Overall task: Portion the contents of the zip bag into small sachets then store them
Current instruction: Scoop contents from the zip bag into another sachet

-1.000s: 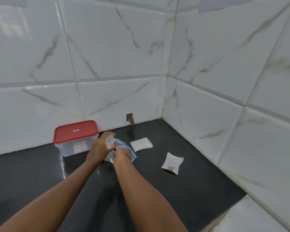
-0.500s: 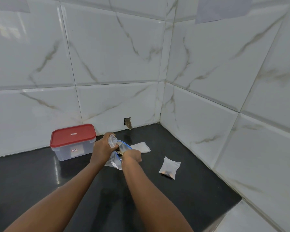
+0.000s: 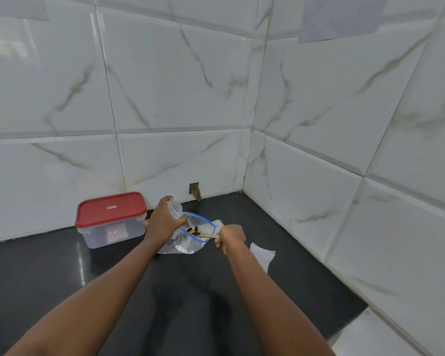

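Note:
A clear zip bag (image 3: 184, 242) with a blue zip rim lies open on the black counter (image 3: 165, 291). My left hand (image 3: 162, 222) holds a small clear sachet (image 3: 174, 208) upright just above the bag's mouth and also pinches the bag's rim. My right hand (image 3: 230, 238) grips the handle of a wooden spoon (image 3: 207, 235), whose bowl carries a few dark pieces over the bag's opening. A flat white sachet (image 3: 263, 255) lies on the counter behind my right wrist, partly hidden by it.
A clear plastic box with a red lid (image 3: 111, 218) stands shut at the back left, against the tiled wall. The walls meet in a corner at the back right. A small hole (image 3: 194, 188) shows in the back wall. The counter's right edge (image 3: 355, 319) is near.
My right hand has pulled back out of the zip bag, and the spoon with dark pieces now shows at the bag's mouth. The view shifted, so the stack of empty sachets is now hidden.

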`<state>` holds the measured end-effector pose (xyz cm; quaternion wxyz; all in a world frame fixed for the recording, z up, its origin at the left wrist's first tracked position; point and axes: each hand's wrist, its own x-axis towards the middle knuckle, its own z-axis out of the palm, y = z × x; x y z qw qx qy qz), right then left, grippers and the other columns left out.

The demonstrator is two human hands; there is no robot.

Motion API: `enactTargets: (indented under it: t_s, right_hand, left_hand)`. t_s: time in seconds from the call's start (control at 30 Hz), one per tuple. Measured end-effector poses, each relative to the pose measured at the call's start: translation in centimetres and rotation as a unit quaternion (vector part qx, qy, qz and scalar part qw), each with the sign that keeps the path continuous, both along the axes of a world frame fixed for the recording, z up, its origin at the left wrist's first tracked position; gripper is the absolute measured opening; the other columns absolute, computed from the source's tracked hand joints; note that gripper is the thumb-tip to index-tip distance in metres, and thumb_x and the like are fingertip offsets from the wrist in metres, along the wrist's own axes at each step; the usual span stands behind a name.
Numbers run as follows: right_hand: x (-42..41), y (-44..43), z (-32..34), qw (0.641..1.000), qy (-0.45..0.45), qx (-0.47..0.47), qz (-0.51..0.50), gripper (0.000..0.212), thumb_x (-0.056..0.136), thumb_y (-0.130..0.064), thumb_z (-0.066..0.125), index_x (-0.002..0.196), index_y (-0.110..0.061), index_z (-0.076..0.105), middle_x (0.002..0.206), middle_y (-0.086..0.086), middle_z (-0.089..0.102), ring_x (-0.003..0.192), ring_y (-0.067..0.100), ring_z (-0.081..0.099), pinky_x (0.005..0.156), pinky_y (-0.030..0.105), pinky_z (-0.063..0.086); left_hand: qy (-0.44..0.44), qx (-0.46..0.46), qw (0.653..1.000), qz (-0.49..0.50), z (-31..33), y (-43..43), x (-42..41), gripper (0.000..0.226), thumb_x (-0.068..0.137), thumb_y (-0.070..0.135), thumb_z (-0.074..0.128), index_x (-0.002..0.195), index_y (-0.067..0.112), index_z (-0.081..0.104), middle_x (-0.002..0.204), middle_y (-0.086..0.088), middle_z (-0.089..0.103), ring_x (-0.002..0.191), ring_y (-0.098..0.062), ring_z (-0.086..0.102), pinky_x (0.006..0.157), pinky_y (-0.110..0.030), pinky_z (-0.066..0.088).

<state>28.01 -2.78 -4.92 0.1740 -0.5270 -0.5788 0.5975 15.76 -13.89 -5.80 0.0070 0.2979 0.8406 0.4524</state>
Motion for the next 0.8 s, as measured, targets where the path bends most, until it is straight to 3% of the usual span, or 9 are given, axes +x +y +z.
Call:
enactTargets:
  t_s: [0.1,0.2,0.33,0.5,0.8]
  right_hand:
    - [0.3,1.5,0.2,1.000,-0.005,-0.011,0.017,0.022,0.094,0.003,0.031,0.096,0.003,0.053,0.066,0.012,0.048,0.041,0.014,0.041,0.028,0.015,0.031]
    - [0.5,2.7,0.7,0.998,-0.017,-0.029,0.049,0.026,0.094,0.004,0.028,0.100,0.004,0.052,0.066,0.013,0.045,0.044,0.013,0.039,0.030,0.017,0.033]
    - [1.5,3.9,2.3,0.994,-0.044,-0.013,0.102,0.029,0.094,0.005,0.025,0.086,0.007,0.053,0.064,0.014,0.046,0.044,0.012,0.040,0.036,0.018,0.034]
    - [2.9,4.3,6.0,0.989,-0.028,0.016,0.144,0.041,0.094,0.011,0.016,0.067,0.003,0.046,0.062,0.014,0.042,0.023,0.007,0.037,0.026,0.012,0.029]
    - [0.7,2.1,9.2,0.988,0.007,0.068,0.138,0.034,0.091,0.009,0.025,0.070,0.004,0.050,0.058,0.012,0.042,0.019,0.007,0.036,0.028,0.012,0.030]
  left_hand:
    - [-0.007,0.006,1.000,-0.010,0.0,0.3,0.1,0.070,0.073,0.023,0.074,0.132,0.013,0.039,0.130,-0.008,0.050,0.115,-0.025,0.049,0.096,-0.038,0.040]
    - [-0.011,0.004,1.000,-0.009,-0.1,0.4,0.2,0.068,0.072,0.024,0.075,0.130,0.016,0.040,0.128,-0.007,0.051,0.113,-0.024,0.050,0.097,-0.046,0.041]
    - [-0.020,0.012,1.000,-0.007,-0.2,0.3,0.3,0.067,0.073,0.022,0.076,0.130,0.017,0.041,0.125,-0.006,0.053,0.113,-0.024,0.051,0.097,-0.046,0.042]
    - [-0.017,0.041,0.999,0.001,0.0,0.0,0.3,0.057,0.073,0.012,0.073,0.125,0.012,0.047,0.120,-0.005,0.055,0.109,-0.021,0.051,0.083,-0.026,0.037]
    - [-0.035,0.009,0.999,-0.003,-1.0,-0.1,0.9,0.057,0.074,0.021,0.075,0.124,0.018,0.049,0.120,-0.003,0.058,0.111,-0.023,0.054,0.096,-0.044,0.043]
